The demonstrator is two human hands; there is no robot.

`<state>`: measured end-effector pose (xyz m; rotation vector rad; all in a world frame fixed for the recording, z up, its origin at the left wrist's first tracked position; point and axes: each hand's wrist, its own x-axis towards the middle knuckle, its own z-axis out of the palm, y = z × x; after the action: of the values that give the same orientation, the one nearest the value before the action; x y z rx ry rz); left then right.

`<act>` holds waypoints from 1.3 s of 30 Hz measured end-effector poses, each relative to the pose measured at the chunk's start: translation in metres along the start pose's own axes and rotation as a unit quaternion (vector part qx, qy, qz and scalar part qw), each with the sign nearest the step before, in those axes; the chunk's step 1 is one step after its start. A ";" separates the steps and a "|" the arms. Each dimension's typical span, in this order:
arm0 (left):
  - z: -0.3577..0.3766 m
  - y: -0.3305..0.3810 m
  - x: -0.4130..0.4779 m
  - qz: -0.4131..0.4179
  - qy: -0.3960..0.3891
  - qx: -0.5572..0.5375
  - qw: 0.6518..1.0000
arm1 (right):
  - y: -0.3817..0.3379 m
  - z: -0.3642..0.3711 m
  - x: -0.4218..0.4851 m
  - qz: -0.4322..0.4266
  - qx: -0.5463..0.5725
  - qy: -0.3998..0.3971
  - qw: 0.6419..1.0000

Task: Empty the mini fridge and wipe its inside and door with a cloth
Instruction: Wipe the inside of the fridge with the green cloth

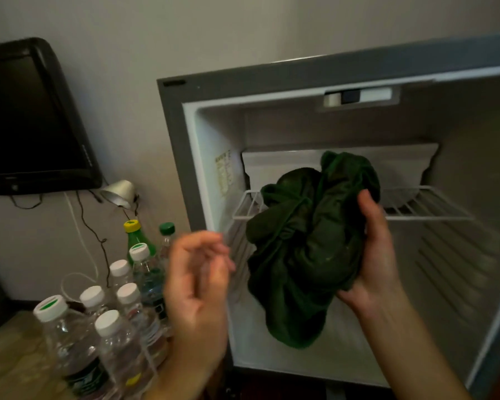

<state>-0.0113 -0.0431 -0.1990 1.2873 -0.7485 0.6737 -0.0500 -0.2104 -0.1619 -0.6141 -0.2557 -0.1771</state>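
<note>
The grey mini fridge (173, 145) stands open in front of me, with a white inside and a wire shelf (427, 210). No food or bottles show inside it. My right hand (375, 255) grips a bunched dark green cloth (303, 246), held up in front of the fridge opening. My left hand (197, 284) hovers just left of the cloth, blurred, fingers loosely curled and holding nothing. The fridge door is out of view.
Several clear plastic water bottles (113, 336) with white caps, plus a green bottle with a yellow cap (134, 235), stand on the surface left of the fridge. A dark monitor (29, 119) hangs on the wall at left, with cables and a small lamp (119, 192) below.
</note>
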 end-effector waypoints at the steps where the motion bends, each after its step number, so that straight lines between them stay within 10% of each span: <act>1: 0.002 0.000 -0.013 -0.060 -0.021 -0.021 0.998 | -0.001 -0.003 0.000 -0.004 0.009 -0.009 1.000; 4: 0.009 -0.002 -0.029 -0.265 -0.080 -0.103 0.955 | 0.001 -0.011 0.001 0.008 0.027 -0.045 0.999; 8: 0.014 0.001 -0.012 -0.454 -0.152 -0.397 0.783 | 0.001 -0.013 0.000 -0.045 -0.054 0.011 0.998; 11: 0.016 0.008 -0.001 -0.445 -0.116 -0.332 0.823 | 0.002 -0.017 -0.006 -0.154 -0.334 0.073 0.927; 14: 0.017 0.015 0.006 -0.421 -0.106 -0.314 0.844 | 0.006 -0.009 -0.015 -0.199 -0.488 -0.053 0.848; 18: 0.014 0.026 0.015 -0.399 -0.139 -0.314 0.851 | 0.017 -0.006 -0.013 -0.181 -0.773 -0.107 0.598; 20: 0.012 0.029 0.025 -0.378 -0.171 -0.247 0.876 | 0.024 0.002 -0.008 -0.241 -0.796 -0.052 0.553; 24: -0.001 0.031 0.047 -0.139 -0.225 0.085 0.961 | 0.024 0.002 0.009 -0.236 -0.586 -0.009 0.775; 26: -0.013 0.028 0.058 0.014 -0.124 0.132 0.983 | 0.021 0.000 0.023 -0.259 -0.483 0.012 0.836; 30: -0.018 -0.001 0.092 0.096 0.029 0.144 0.984 | 0.037 0.022 0.063 -0.294 -0.369 0.095 0.877; 39: 0.004 -0.022 0.110 -0.023 -0.028 -0.053 0.998 | 0.058 0.059 0.102 -0.314 -0.280 0.082 0.904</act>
<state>0.0712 -0.0475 -0.1236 1.2253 -0.7879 0.5566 0.0504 -0.1382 -0.1178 -1.0682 -0.2319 -0.9478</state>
